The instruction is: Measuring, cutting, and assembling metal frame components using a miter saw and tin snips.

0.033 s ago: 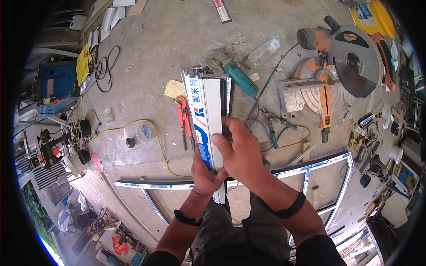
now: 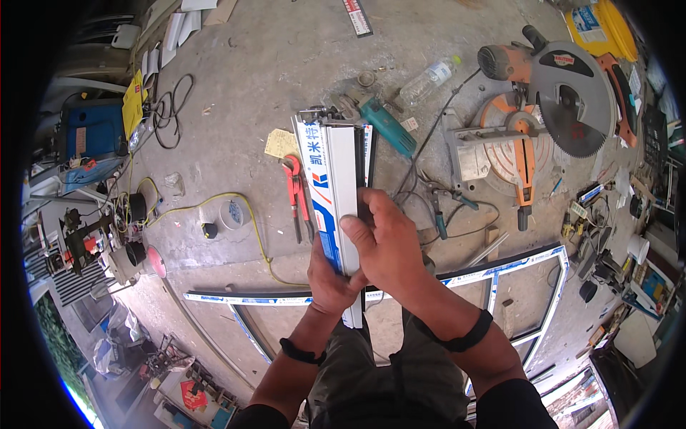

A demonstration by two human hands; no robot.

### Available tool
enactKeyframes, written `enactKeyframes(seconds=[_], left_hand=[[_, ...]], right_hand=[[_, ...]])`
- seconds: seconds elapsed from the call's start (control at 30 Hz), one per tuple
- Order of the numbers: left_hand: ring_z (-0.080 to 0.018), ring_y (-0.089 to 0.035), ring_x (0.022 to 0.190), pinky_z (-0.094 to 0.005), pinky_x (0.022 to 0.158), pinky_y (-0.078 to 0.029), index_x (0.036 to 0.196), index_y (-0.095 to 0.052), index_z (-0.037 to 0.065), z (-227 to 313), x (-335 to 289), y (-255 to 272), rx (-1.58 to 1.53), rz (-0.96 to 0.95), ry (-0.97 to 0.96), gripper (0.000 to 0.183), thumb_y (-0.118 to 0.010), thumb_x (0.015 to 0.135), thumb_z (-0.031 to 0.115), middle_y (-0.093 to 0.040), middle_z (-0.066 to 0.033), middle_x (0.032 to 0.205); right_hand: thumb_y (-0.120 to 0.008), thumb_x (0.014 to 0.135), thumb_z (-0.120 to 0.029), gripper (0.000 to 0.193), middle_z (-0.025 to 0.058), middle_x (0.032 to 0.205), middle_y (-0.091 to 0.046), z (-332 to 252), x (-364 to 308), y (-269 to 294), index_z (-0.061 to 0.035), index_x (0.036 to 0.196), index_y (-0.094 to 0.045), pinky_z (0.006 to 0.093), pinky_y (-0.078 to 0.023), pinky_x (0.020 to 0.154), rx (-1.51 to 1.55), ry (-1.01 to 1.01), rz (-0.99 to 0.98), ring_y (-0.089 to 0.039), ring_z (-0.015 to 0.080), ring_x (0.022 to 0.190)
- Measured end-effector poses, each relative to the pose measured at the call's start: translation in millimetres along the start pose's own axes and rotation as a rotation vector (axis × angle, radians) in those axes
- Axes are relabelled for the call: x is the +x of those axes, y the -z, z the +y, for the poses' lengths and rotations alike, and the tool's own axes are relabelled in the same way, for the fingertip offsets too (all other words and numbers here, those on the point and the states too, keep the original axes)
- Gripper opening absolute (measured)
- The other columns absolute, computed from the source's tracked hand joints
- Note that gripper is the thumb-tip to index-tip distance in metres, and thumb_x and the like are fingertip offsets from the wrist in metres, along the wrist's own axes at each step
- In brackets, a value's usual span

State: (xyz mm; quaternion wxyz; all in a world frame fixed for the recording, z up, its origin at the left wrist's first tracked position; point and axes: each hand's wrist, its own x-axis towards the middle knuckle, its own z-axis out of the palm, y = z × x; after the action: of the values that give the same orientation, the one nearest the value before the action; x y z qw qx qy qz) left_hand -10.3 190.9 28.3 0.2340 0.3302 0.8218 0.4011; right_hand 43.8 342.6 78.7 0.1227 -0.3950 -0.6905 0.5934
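A white metal profile (image 2: 346, 171), its side covered in blue-and-white printed film, stands lengthwise before me, pointing away from my body. My left hand (image 2: 330, 280) is closed round its near left side, low down. From the right, my right hand (image 2: 386, 239) grips the same profile, thumb laid across the white face and fingers wrapped behind it; those fingertips are partly hidden. Just past the profile's far end lies a green angle grinder (image 2: 386, 125). Red-handled pliers (image 2: 295, 193) rest on the floor to its left.
A mitre saw (image 2: 529, 136) stands on the floor at right, near a plastic bottle (image 2: 429, 82). Film-wrapped window frames (image 2: 493, 270) lie across the floor close to my legs. A yellow cable (image 2: 221, 196) runs past a small cup (image 2: 231, 214) at left. Green-handled pliers (image 2: 441, 223) lie right.
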Motion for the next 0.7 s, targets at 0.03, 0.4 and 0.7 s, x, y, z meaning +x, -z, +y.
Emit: enactKeyframes(seconds=[0.03,0.4,0.7], left_hand=[[-0.0387,-0.065,0.099,-0.0416,0.084,-0.052,0.136,-0.031,-0.013,-2,0,0,-0.001,-0.001,0.000,0.108,-0.081,0.069,0.056,-0.060,-0.0244,0.114],[-0.0382,-0.064,0.097,-0.0417,0.082,-0.052,0.135,-0.033,-0.008,-1,3,1,-0.006,-0.010,-0.039,0.095,-0.083,0.070,0.042,-0.060,-0.0233,0.112],[-0.0406,-0.063,0.098,-0.0421,0.082,-0.052,0.136,-0.033,-0.009,-7,-2,1,0.007,-0.010,-0.056,0.094,-0.080,0.073,0.043,-0.059,-0.0249,0.111]], right_hand=[[-0.063,0.091,-0.020,0.034,0.0204,0.100,-0.067,0,1,0,0.0009,0.116,-0.053,0.0388,-0.053,0.078,0.028,-0.024,-0.007,-0.068,0.0342,0.092],[-0.063,0.090,-0.018,0.032,0.0174,0.096,-0.068,4,2,-4,-0.0002,0.115,-0.054,0.0370,-0.054,0.073,-0.033,-0.043,0.045,-0.070,0.0297,0.084],[-0.064,0.089,-0.022,0.031,0.0172,0.091,-0.068,-7,5,-2,-0.0021,0.111,-0.055,0.0406,-0.053,0.070,-0.130,-0.059,0.031,-0.068,0.0327,0.080]])
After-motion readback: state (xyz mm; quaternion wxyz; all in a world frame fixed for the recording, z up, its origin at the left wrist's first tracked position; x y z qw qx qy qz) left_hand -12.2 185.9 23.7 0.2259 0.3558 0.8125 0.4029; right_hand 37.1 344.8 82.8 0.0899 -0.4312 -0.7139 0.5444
